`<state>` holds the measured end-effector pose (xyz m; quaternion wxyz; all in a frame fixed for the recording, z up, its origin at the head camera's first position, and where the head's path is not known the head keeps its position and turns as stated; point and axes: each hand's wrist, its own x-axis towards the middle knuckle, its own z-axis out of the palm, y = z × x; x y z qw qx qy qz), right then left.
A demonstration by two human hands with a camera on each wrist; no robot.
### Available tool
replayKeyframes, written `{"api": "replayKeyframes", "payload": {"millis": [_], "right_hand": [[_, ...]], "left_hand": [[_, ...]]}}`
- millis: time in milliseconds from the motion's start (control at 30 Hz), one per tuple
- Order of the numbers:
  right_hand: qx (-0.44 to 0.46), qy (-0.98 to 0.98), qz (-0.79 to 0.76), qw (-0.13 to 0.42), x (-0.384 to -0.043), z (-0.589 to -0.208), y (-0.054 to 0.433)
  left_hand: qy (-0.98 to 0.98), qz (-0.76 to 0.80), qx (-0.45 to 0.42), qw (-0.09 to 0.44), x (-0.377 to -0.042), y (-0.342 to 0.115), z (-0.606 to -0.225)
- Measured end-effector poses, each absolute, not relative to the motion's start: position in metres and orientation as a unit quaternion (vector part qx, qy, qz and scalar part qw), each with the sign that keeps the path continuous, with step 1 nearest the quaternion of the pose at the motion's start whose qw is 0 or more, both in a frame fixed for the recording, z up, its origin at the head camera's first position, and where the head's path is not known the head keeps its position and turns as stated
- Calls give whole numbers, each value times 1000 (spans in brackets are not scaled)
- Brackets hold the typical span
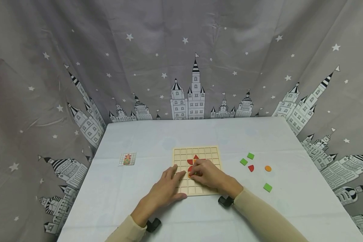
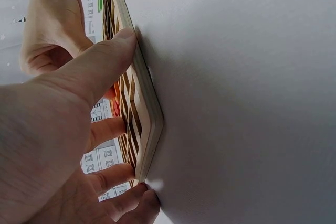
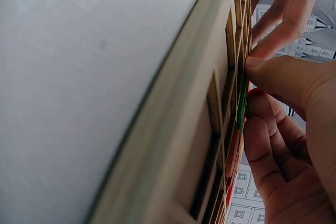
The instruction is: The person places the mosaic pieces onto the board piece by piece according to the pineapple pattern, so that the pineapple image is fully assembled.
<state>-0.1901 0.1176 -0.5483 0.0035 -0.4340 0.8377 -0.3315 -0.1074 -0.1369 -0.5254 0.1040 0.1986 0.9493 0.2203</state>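
Observation:
A square wooden grid board (image 1: pixel 196 191) lies on the white table. My left hand (image 1: pixel 165 188) rests at its left side with fingers spread; in the left wrist view the thumb (image 2: pixel 102 64) touches the board's near edge. My right hand (image 1: pixel 210 174) is over the middle of the board. Its thumb and fingertips pinch a small orange piece (image 1: pixel 189 175), mostly covered by the fingers. Red pieces (image 1: pixel 190 162) sit in the grid just beyond. A green piece (image 3: pixel 242 103) and an orange piece (image 3: pixel 230 153) also lie on the board in the right wrist view.
Right of the board lie several green squares (image 1: pixel 267 187), a red quarter-round piece (image 1: pixel 251 168) and an orange disc (image 1: pixel 268 168). A small pattern card (image 1: pixel 127 159) lies at the left. Behind the table hangs a grey castle-print curtain (image 1: pixel 145 67).

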Motion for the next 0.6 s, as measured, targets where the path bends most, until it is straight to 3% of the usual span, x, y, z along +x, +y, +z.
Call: {"api": "replayKeyframes", "payload": {"millis": [600], "right_hand": [[-407, 848, -338, 9, -188, -544, 129]], "left_hand": [[949, 224, 194, 107, -106, -135, -523]]}}
